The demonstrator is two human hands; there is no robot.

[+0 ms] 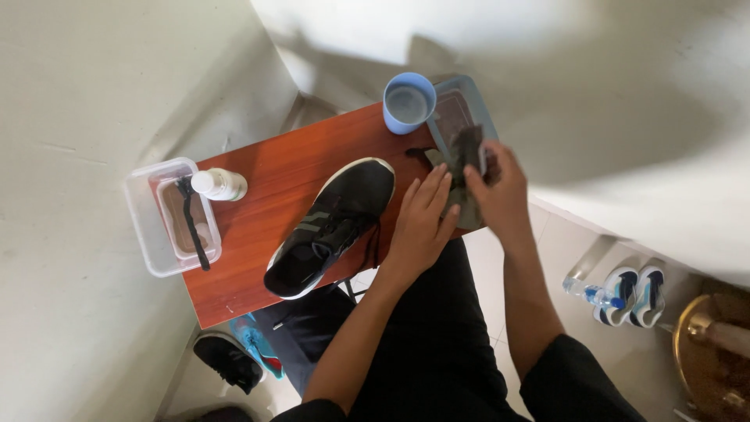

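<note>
My left hand [420,223] lies flat, fingers together, on dark cloth [461,184] at table [258,211] edge; right hand [496,187] pinches it. Matte black shoe [332,227] at 9 o'clock.

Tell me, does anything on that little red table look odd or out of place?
Yes. The clear container on the left overhangs the table edge, with a black shoelace draped over its rim. Another container juts past the far corner. The black sneaker lies unlaced, askew, heel over the near edge. No spill is visible.
</note>
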